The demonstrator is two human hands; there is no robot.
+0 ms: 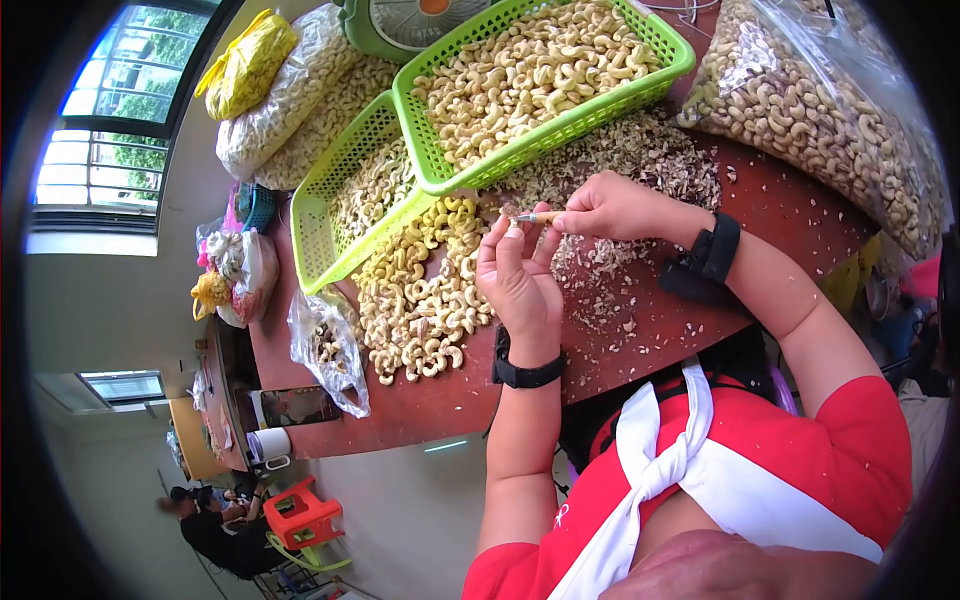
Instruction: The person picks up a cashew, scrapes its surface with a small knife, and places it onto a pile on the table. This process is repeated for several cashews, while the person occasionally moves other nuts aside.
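Fingers bent into a pinch, my left hand (522,280) grips a small cashew nut (514,231) at the fingertips. My right hand (612,207) is closed round a small knife (540,216) with a light handle, its tip touching or very near the nut. Both hands are above the red-brown table (450,405). Left of them lies a loose pile of cashews (425,290), some yellower than others. Flaky skin scraps (640,160) spread under and beyond my right hand.
A large green basket (545,135) full of cashews stands beyond my hands, beside a smaller green basket (300,235). A big clear bag of cashews (810,120) sits at right, a small plastic bag (335,350) at left. A fan (425,20) and a red stool (303,513) are farther off.
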